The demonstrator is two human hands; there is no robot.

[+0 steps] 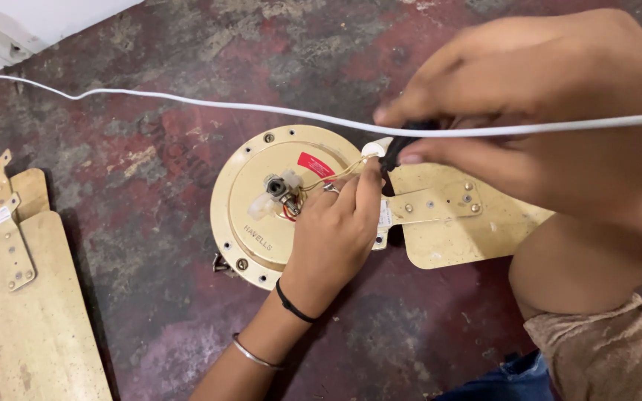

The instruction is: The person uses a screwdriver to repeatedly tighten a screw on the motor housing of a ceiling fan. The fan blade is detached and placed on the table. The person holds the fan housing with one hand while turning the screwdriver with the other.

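Down on the floor (150, 171), which is all mottled maroon and grey with worn, scuffed patches, I'm working over a round ceiling fan motor (261, 204). It's a smooth, dull gold metal disc with screws around the rim, a red sticker, and a short shaft in the middle with thin red and yellow wires (313, 186) curling out of it. One flat gold blade (462, 223) is lying against the motor's right side, its bracket dotted with rivets and its paint stained. Two more blades (24, 297) are lying well apart at the left edge, just as grubby.

My left hand (336, 238) is resting on the motor's top, fingers (362, 189) curled loosely near the wires and touching the housing; I can't tell whether they're actually pinching anything. My right hand (551, 111) is hovering above the blade, blurred, fingers closed tight around a small black-handled tool (403, 145). A thin white cable (187, 100) is stretching across everything, passing right in front of that hand.
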